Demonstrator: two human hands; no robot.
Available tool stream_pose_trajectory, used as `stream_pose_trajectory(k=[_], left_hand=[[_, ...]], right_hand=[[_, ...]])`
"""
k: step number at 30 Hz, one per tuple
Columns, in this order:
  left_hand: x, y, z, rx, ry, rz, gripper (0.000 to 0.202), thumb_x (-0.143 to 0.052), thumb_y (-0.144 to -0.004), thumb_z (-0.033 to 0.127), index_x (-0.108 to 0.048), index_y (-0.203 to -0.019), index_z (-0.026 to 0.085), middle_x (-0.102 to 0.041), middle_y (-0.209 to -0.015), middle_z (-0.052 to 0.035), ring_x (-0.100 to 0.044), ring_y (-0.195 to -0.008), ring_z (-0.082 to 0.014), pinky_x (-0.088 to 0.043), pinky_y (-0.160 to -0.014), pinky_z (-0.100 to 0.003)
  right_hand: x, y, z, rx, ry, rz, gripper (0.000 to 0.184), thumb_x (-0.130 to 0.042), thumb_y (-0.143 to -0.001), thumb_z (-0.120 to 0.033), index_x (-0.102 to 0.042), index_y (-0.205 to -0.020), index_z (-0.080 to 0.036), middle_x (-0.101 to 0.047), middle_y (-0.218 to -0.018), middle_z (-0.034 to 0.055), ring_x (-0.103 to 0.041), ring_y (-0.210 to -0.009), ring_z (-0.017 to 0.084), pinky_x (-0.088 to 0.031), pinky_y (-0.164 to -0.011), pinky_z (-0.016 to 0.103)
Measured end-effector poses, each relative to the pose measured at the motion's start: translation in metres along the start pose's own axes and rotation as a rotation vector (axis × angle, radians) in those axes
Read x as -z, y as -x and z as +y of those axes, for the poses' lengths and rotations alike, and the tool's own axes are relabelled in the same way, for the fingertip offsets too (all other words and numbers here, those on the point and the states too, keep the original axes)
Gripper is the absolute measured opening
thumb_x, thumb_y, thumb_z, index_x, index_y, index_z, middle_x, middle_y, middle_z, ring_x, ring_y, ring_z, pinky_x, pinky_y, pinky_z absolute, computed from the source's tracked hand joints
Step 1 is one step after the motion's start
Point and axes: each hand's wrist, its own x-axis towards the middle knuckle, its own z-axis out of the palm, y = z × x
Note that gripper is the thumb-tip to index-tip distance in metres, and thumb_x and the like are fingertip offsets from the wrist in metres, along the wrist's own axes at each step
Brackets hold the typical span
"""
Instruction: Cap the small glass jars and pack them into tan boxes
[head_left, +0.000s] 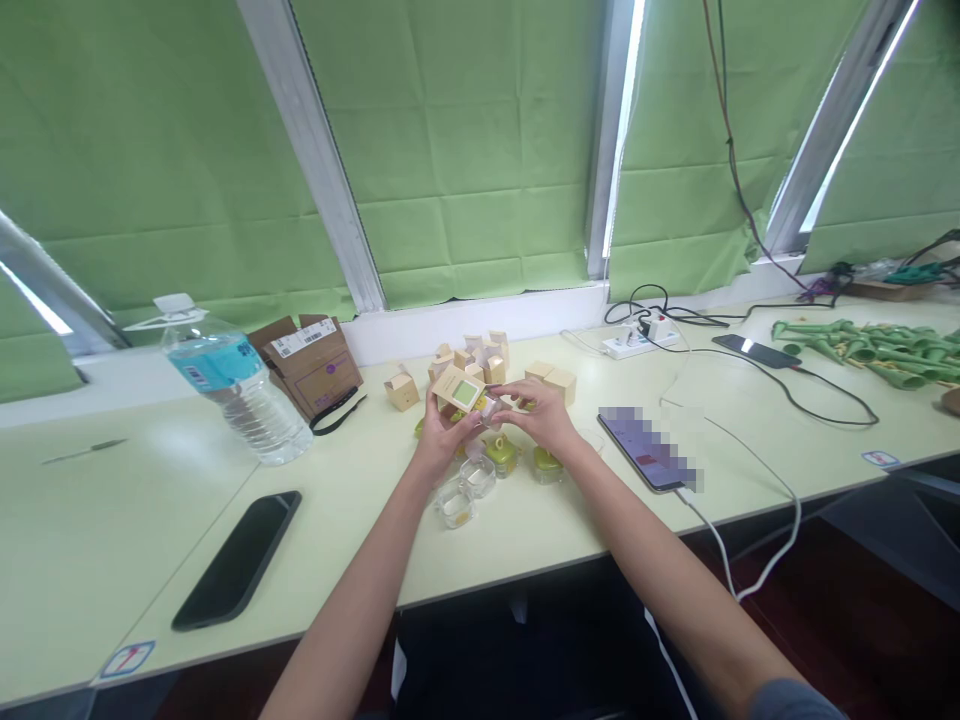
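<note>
The small cardboard box (459, 388) carries a green square; its print is too small to read. The left hand (441, 438) holds this box above the worktop (352, 540). The fingers of the right hand (546, 415) are narrow, pinching a small clear container (490, 408) just beside the box.

The blue label of the water bottle (240, 385) and the white label of the brown carton (311, 370) are also unreadable. One sticker (129, 658) shows a red arrow.

Small boxes (403, 391) stand behind the hands, which partly hide green-lidded containers (500, 456). Rightward lies a smartphone (649, 450), its screen pixelated.
</note>
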Motion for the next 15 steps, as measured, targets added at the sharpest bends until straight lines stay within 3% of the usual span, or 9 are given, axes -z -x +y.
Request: stream_pose_trajectory(k=[4, 7, 15], left_hand=[[-0.0004, 0.0003, -0.0008, 0.009, -0.012, -0.027, 0.086, -0.088, -0.071, 0.035, -0.035, -0.139, 0.031, -0.057, -0.137, -0.0116, -0.066, -0.117, -0.0289, -0.058, -0.096, -0.048], [0.0009, 0.0012, -0.0004, 0.034, -0.031, -0.039, 0.085, -0.088, -0.071, 0.036, -0.036, -0.139, 0.03, -0.058, -0.136, -0.0124, -0.067, -0.114, -0.0291, -0.06, -0.092, -0.046], [0.0052, 0.0024, -0.0035, 0.119, -0.067, -0.152, 0.085, -0.087, -0.073, 0.036, -0.037, -0.141, 0.031, -0.059, -0.137, -0.0141, -0.065, -0.118, -0.0333, -0.061, -0.088, -0.044]], right_hand=[[0.0004, -0.0016, 0.0009, -0.045, 0.011, 0.054, 0.032, -0.085, -0.072, -0.049, -0.073, -0.085, -0.022, -0.073, -0.087, 0.0042, -0.058, -0.074, 0.018, -0.051, -0.067, 0.033], [0.0015, -0.0025, 0.0008, -0.083, 0.015, 0.064, 0.038, -0.086, -0.069, -0.051, -0.067, -0.082, -0.021, -0.069, -0.085, 0.0033, -0.057, -0.073, 0.017, -0.051, -0.066, 0.032], [0.0053, -0.0002, -0.0053, -0.075, 0.063, -0.161, 0.058, -0.082, -0.076, -0.037, -0.063, -0.13, -0.027, -0.066, -0.125, 0.008, -0.063, -0.091, 0.019, -0.055, -0.081, 0.036]])
